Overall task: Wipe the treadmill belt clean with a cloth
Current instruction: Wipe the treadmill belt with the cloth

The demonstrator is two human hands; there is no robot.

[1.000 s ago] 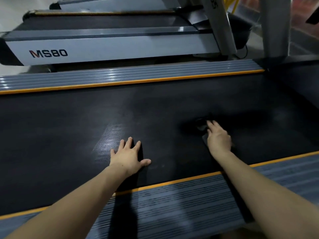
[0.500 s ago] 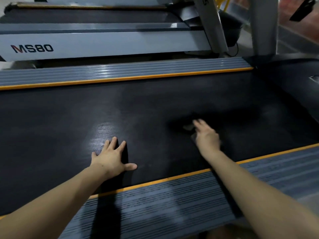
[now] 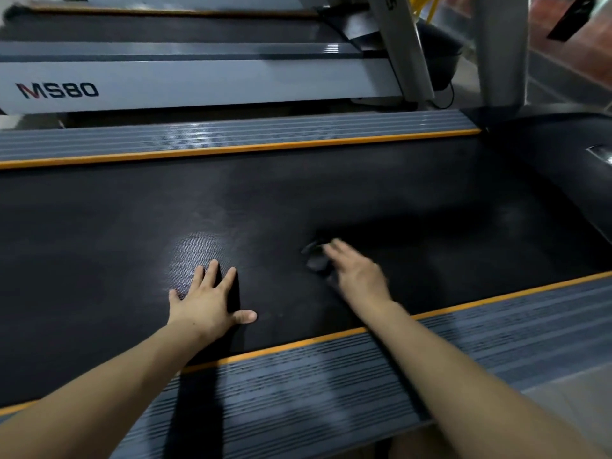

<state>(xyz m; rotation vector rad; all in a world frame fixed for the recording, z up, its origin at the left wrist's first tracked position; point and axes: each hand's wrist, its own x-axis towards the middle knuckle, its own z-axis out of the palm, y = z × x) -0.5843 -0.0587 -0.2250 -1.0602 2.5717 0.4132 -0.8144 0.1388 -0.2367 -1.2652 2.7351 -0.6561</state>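
the right hand (image 3: 356, 276) has slid toward nine o'clock, blurred, fingers straight, pressing a dark, half-hidden cloth (image 3: 316, 258) on the belt (image 3: 132, 233). the left hand (image 3: 207, 304) lies spread flat at its nine o'clock.

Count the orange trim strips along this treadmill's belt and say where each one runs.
2. The far orange strip edges the belt below the far grey side rail. The near orange strip runs beneath both forearms, partly covered by them.
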